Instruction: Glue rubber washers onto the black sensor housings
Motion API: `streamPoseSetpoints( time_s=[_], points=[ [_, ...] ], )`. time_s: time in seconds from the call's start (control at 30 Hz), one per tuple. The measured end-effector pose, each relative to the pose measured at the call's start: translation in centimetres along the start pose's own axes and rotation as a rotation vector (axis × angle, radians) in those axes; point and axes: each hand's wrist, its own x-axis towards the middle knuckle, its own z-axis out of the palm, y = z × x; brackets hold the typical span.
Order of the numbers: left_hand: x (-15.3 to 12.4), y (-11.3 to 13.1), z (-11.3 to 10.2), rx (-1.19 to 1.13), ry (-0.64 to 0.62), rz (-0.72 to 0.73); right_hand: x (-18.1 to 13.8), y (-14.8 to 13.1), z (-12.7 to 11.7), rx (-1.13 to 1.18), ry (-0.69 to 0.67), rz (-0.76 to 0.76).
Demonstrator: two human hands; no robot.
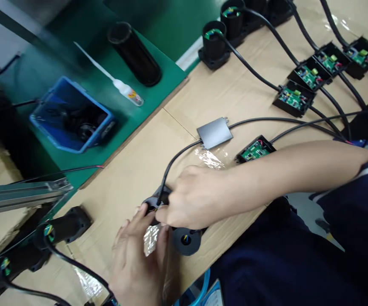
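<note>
Brown cardboard-covered bench, green mat at 11 o'clock. Right hand pinches round black plastic housing w/ cable, centre-bottom; left hand at 6 o'clock touches it, fingers half-curled. Blue bin at 10 o'clock.

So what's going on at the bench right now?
A person is working with both bare hands on a black round housing at the near edge of the cardboard-covered bench. The right hand pinches a part where a black cable enters it, and the left hand steadies it from below. That cable runs to a small grey box. Further back lie open black boxes with green circuit boards, each cabled. A blue bin and a glue bottle sit on the green mat.
</note>
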Motion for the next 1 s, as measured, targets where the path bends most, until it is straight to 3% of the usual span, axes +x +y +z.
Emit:
streamPoseSetpoints(
  time_s=[0.27,0.47,0.6,1.0],
  points=[
    [1.7,0.1,-0.2,0.051,0.009,0.037,-1.4,-1.5,-0.4,-0.196,-0.014,-0.02],
    [2.3,-0.6,-0.8,0.021,-0.095,0.059,-3.0,-3.6,-1.0,-0.244,0.056,0.013],
    [2.3,-0.9,-0.9,0.02,-0.144,0.047,-3.7,-4.4,-0.6,-0.261,0.025,0.044],
    [2.0,-1.5,-0.8,0.037,-0.106,0.047,-3.8,-5.1,0.5,-0.213,0.062,0.149]
  ],
)
